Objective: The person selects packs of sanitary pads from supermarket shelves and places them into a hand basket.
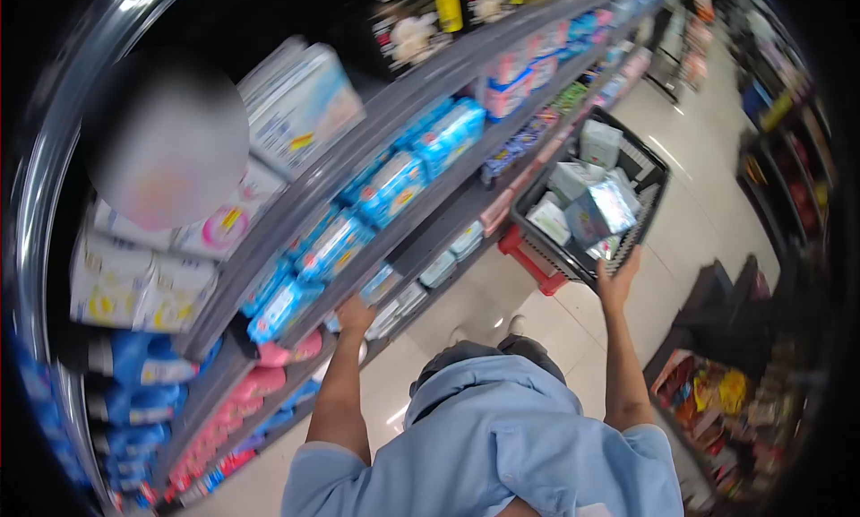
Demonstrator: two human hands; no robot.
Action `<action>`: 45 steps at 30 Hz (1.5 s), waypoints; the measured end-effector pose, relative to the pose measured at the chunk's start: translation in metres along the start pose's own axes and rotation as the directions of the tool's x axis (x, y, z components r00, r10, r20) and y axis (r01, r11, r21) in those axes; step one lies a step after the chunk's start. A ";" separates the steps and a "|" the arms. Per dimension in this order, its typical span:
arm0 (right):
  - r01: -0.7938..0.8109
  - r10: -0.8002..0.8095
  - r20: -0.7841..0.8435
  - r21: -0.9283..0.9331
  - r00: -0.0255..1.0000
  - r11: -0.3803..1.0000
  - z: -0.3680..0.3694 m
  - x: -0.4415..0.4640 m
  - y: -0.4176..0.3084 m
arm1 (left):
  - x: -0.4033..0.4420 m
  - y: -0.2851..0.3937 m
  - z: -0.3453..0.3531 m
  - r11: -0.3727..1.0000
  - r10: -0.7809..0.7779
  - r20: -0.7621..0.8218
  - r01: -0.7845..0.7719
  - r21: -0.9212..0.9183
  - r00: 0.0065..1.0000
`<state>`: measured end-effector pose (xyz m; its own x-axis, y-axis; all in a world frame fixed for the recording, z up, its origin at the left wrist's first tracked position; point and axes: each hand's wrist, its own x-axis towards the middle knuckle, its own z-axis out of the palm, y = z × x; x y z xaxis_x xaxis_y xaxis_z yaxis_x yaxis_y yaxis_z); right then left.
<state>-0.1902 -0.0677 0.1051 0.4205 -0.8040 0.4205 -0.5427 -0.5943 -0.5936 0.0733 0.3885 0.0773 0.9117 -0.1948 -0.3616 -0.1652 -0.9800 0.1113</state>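
Observation:
My right hand is closed on the near rim of a dark shopping basket. Several wrapped packs lie in the basket, among them a shiny silver-blue pack and a pale pack. My left hand reaches to the lower shelf on the left, beside a small blue-and-white pack. Blur and the shelf edge hide its fingers, so I cannot make out whether it touches or holds anything.
Long grey shelves run along the left, with blue packs and white boxed packs. Something red stands under the basket. A tiled floor lies below. Another display with colourful packets stands at the right.

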 end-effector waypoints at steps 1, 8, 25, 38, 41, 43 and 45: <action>-0.038 0.037 0.016 0.017 0.999 0.999 -0.008 -0.012 -0.003 | 0.008 -0.004 0.007 0.998 0.053 -0.083 -0.051 0.025 0.995; -0.275 0.284 0.094 -0.095 0.954 0.957 -0.055 -0.101 0.000 | 0.034 0.023 -0.012 0.998 0.061 0.167 -0.062 0.001 0.984; -0.490 0.720 0.469 -0.529 0.511 0.693 -0.078 -0.204 0.028 | 0.058 0.027 0.054 0.998 0.022 -0.011 -0.021 0.051 1.000; -0.246 0.448 0.754 -0.374 0.480 0.894 -0.021 -0.154 -0.008 | 0.007 0.034 0.002 0.987 0.122 -0.184 -0.100 0.126 0.975; -0.174 0.263 0.813 -0.201 0.519 0.964 -0.013 -0.140 -0.033 | -0.022 0.036 0.005 0.946 0.320 -0.383 -0.272 0.174 0.867; -0.102 0.094 0.834 -0.046 0.544 0.994 -0.010 -0.128 -0.062 | -0.043 0.045 -0.001 0.905 0.413 -0.429 -0.414 0.096 0.804; -0.012 -0.110 0.831 0.139 0.546 0.990 -0.010 -0.111 -0.103 | -0.070 0.066 -0.016 0.871 0.478 -0.286 -0.490 0.029 0.831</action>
<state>-0.1888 0.0824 0.1263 0.8932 -0.3556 -0.2752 -0.4413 -0.5762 -0.6880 0.0045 0.3381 0.1248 0.7861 -0.6179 0.0173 -0.6022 -0.7592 0.2470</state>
